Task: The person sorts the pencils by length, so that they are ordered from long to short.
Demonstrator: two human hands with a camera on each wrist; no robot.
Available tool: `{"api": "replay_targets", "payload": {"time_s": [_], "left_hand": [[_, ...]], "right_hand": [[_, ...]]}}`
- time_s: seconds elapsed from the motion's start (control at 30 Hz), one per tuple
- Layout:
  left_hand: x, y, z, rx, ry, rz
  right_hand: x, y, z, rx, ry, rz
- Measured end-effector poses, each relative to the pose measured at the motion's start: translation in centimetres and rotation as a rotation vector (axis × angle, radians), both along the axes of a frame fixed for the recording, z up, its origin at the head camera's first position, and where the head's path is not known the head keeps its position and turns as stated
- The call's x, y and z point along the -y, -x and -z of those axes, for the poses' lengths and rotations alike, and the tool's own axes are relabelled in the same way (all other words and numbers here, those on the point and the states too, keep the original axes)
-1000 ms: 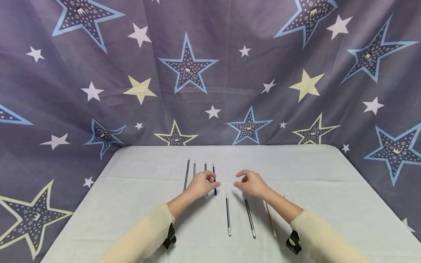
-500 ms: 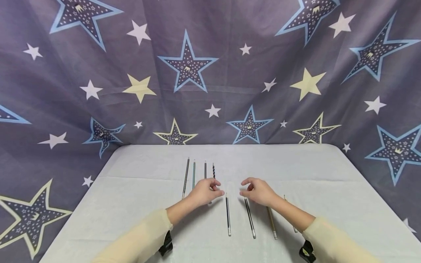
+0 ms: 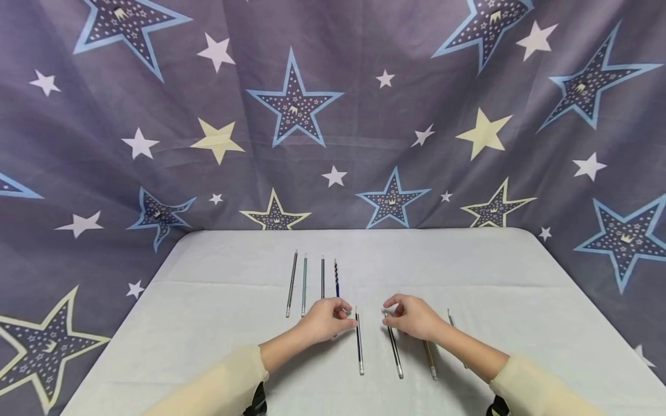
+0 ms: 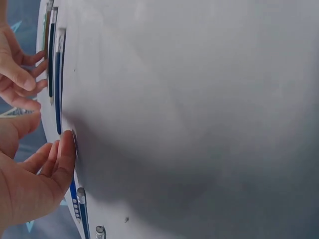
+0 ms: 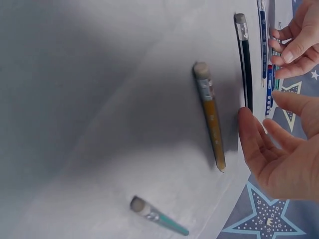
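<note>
My left hand (image 3: 328,319) hovers with loosely bent fingers, holding nothing, its thumb beside the top of a dark blue pencil (image 3: 359,346). Opposite it, my right hand (image 3: 413,316) is at the tip of a black pencil (image 3: 393,349); thumb and fingers stay apart with no object between them. In the right wrist view, a fingertip overlaps the end of that black pencil (image 5: 245,64). Under the right forearm lie a yellow-brown pencil (image 3: 429,361) and a pale green pencil (image 3: 451,319), partly hidden. A blue patterned pencil (image 3: 336,277) lies beyond the left hand, its lower end covered.
Left of the patterned pencil are a dark pencil (image 3: 322,277), a teal pencil (image 3: 304,283) and a black pencil (image 3: 292,283), roughly side by side. All lie on a white-covered table (image 3: 208,323). A star-printed curtain (image 3: 333,144) hangs behind the far edge.
Both hands have moved nearer the body, the right also slightly rightward. The back-left pencils are more exposed. No pencil has visibly shifted on the table.
</note>
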State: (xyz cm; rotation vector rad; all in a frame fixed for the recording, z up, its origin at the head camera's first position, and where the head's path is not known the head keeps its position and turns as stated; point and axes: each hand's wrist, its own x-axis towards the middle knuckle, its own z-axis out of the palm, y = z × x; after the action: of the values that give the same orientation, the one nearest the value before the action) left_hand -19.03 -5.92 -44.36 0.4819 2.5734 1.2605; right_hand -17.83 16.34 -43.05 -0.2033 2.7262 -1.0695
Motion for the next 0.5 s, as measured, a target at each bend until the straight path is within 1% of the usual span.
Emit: {"api": "replay_targets", "payload": {"time_s": [0.27, 0.37, 0.5], "left_hand": [[0.0, -1.0, 0.0, -0.022, -0.002, 0.02], [-0.1, -1.2, 0.0, -0.015, -0.003, 0.022], [-0.3, -1.3, 0.1, -0.027, -0.012, 0.022]], "right_hand": [[-0.6, -0.8, 0.0, 0.004, 0.01, -0.025], [-0.7, -1.0, 0.1, 0.013, 0.015, -0.026], [-0.6, -1.2, 0.4, 0.017, 0.023, -0.021]]}}
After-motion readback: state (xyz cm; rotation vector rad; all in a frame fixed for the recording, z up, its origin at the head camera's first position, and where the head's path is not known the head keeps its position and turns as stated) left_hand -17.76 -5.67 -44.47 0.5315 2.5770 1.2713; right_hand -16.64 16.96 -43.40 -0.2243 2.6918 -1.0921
